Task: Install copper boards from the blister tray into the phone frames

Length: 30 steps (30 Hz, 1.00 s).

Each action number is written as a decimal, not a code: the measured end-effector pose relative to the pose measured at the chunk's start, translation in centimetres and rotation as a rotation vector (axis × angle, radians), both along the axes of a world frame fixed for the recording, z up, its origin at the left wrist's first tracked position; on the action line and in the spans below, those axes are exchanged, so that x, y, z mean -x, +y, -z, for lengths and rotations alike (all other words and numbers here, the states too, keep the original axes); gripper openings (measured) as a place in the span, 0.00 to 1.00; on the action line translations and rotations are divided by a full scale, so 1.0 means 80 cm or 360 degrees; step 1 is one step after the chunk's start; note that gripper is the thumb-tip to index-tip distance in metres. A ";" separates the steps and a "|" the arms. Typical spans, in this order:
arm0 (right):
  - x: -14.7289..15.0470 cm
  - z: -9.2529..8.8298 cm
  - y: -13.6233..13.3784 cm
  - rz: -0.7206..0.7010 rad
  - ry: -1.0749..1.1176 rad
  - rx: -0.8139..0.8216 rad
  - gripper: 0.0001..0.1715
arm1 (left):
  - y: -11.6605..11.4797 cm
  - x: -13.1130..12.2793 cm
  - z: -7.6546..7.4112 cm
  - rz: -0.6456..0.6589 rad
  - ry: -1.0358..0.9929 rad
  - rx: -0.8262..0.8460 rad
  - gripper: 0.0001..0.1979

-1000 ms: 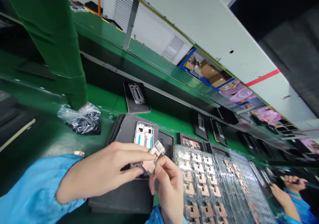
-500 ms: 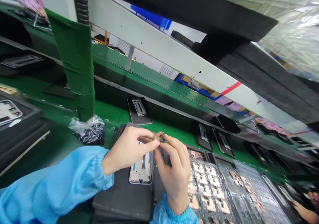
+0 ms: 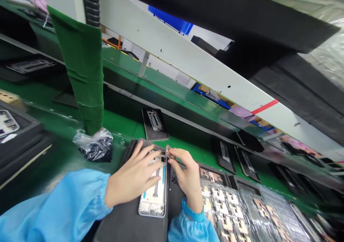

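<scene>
A silver phone frame [image 3: 153, 195] lies on a stack of black foam pads [image 3: 129, 222], with blue strips along its inner sides. My left hand [image 3: 134, 174] rests over the frame's left side, fingers spread and holding nothing. Near the frame's upper right corner, my right hand [image 3: 185, 168] pinches a small copper-coloured metal plate [image 3: 168, 151] between thumb and fingers. Part of the plate is hidden by the fingertips. Right of that hand, clear plastic trays [image 3: 224, 208] hold several copper-coloured plates.
A plastic bag of dark pieces [image 3: 94, 145] lies left of the pads. Behind, a phone frame on a black pad [image 3: 155, 122] sits on the green belt. A post wrapped in green cloth [image 3: 83, 73] stands at left. A white beam [image 3: 172, 46] crosses overhead.
My left hand has let go of the copper-coloured plate and spread over the phone frame. My right hand keeps the plate and has moved slightly left, to the frame's upper corner.
</scene>
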State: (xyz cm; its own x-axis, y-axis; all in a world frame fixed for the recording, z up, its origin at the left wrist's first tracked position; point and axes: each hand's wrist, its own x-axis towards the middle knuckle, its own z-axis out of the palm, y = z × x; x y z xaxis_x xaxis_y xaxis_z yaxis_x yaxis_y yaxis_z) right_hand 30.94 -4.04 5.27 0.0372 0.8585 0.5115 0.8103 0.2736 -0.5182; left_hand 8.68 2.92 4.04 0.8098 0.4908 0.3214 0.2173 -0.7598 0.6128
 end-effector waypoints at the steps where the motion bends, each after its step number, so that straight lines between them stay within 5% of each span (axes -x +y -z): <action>1: 0.002 0.000 0.003 -0.0025 -0.0015 0.0032 0.12 | -0.006 0.006 -0.002 0.0089 0.0001 -0.0024 0.15; 5: 0.016 -0.002 0.012 -0.0146 -0.0104 0.0197 0.11 | -0.034 0.030 -0.011 0.0374 -0.0049 -0.0303 0.20; 10: 0.030 -0.001 0.019 -0.0169 -0.0215 0.0327 0.12 | -0.046 0.041 -0.015 0.0259 -0.0099 -0.0579 0.22; 15: 0.028 0.001 0.021 -0.0154 -0.0302 0.0381 0.12 | -0.042 0.039 -0.010 0.0144 -0.0150 -0.0557 0.23; 30: 0.035 0.002 0.026 -0.0126 -0.0531 0.0418 0.15 | -0.035 0.043 -0.014 0.0247 -0.0126 -0.0534 0.25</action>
State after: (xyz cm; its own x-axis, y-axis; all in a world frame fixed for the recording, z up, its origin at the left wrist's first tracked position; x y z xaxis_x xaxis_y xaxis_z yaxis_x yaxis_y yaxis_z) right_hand 28.14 -1.99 5.10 -0.1645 0.9547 0.2481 0.9271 0.2356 -0.2916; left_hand 5.26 0.09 5.18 0.8325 0.2210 0.5080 0.0460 -0.9414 0.3342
